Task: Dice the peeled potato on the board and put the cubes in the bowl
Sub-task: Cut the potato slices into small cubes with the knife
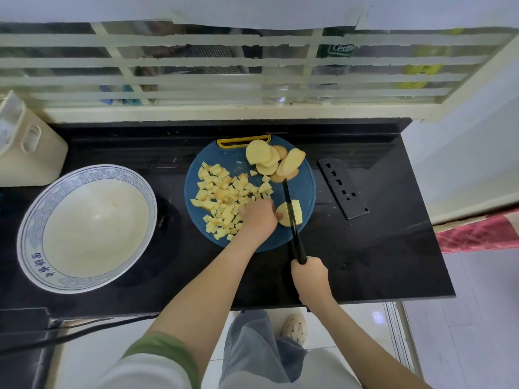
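**Knife down on 1 potato slice, cubes on the board**

The right hand (309, 276) is closed round the black handle of the knife (293, 234), near the front edge of the tabletop (379, 262). The blade points away from the person and lies across a potato slice (282, 214) at the board's near-right side. The left hand (258, 219) sits knuckles-up just left of the blade, fingers curled down, tips against the slice's left edge, holding it in place. Its heel lies over part of the cubes.

The cubes (222, 197) lie in 1 loose heap on the left half of the board (306, 189), a round blue one w/ a yellow handle slot at its far edge. A stack of uncut slices (266, 158) leans at the far-right of the board, overlapping each other; the knife tip ends just short of them.

The bowl (42, 203), white w/ a blue wave-pattern rim, stands well left of the board. It has no cubes in it, only a tiny pale speck; can't tell what.

Right of the board, apart from it, a black knife sheath (342, 189) w/ small cut-outs lies flat. A cream container (28, 147) stands at the far-left corner, behind the bowl.
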